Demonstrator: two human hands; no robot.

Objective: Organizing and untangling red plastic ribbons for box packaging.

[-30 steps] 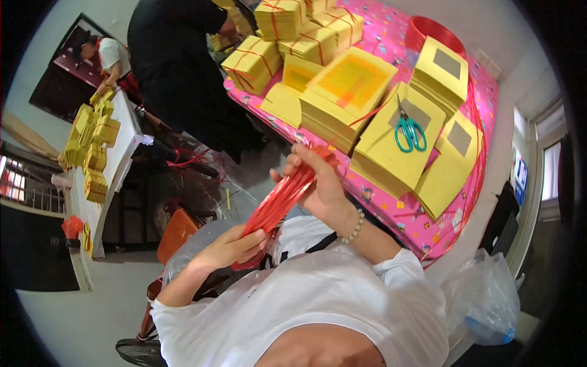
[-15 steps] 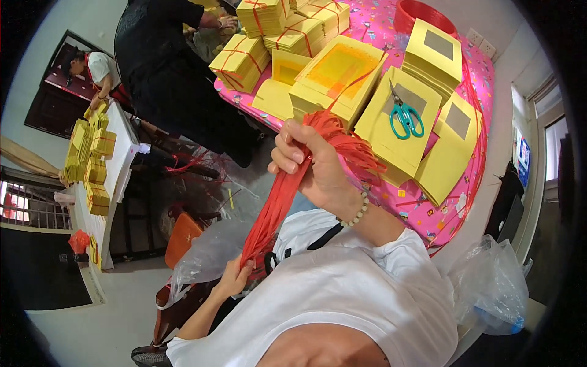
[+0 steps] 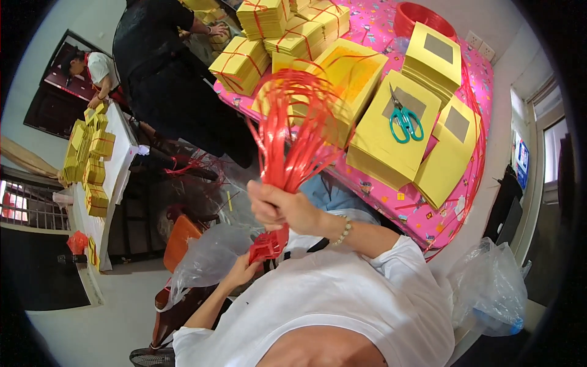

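A bundle of thin red plastic strips [image 3: 287, 131] stands up in front of me, its loose ends fanned out in loops at the top. My right hand [image 3: 287, 209], a beaded bracelet at the wrist, is closed round the middle of the bundle. Lower down, near my white shirt, my left hand [image 3: 243, 269] is closed on the bundle's other end, which is gathered in short folds. Teal-handled scissors [image 3: 405, 124] lie partly spread on a stack of yellow paper [image 3: 391, 147] to the right of the strips.
A pink patterned cloth [image 3: 471, 177] covers the table, with tied yellow paper bundles [image 3: 240, 64] and a red basin [image 3: 422, 21]. A dark-clothed person [image 3: 177, 79] stands at far left, near another person [image 3: 101, 70] at a white table [image 3: 122, 153]. Plastic bags [image 3: 211, 254] hang nearby.
My right hand has come down and toward me along the strips, closer to my left hand. The strips' upper ends, drooping to the right before, now fan upward.
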